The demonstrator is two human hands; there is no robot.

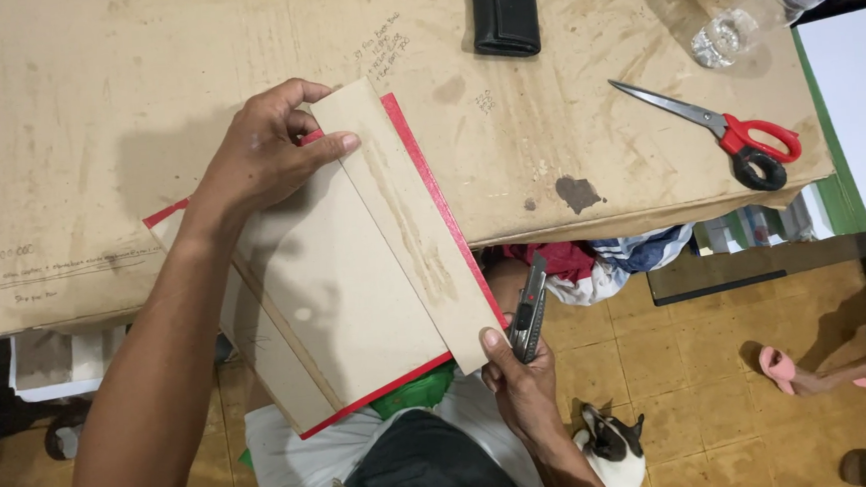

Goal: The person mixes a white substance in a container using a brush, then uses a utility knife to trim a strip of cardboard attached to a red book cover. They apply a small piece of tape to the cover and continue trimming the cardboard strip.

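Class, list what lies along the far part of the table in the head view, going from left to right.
Left hand on the board cover → black pouch → scissors → plastic bottle.

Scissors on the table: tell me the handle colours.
The scissors have one red handle loop and one black; the head view shows this.
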